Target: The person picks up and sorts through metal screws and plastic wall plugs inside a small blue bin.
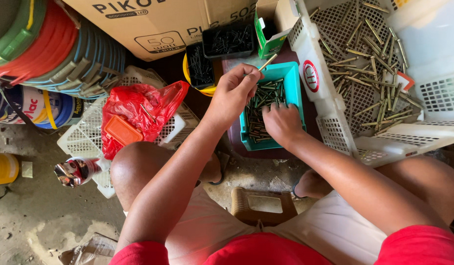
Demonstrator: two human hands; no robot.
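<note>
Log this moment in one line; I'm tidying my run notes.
left hand: holds brass screw | right hand: in teal tray on screws | white basket: more screws, right

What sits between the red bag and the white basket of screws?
In the head view, the teal tray of screws lies between the red bag and the white basket, with both hands over it: left hand, right hand.

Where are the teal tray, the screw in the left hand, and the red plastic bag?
teal tray (pixel 294 83): head view, on its right wall.
screw (pixel 267 62): head view, mid-shaft, above the left hand (pixel 234 91).
red plastic bag (pixel 138 105): head view, its crumpled middle.
</note>
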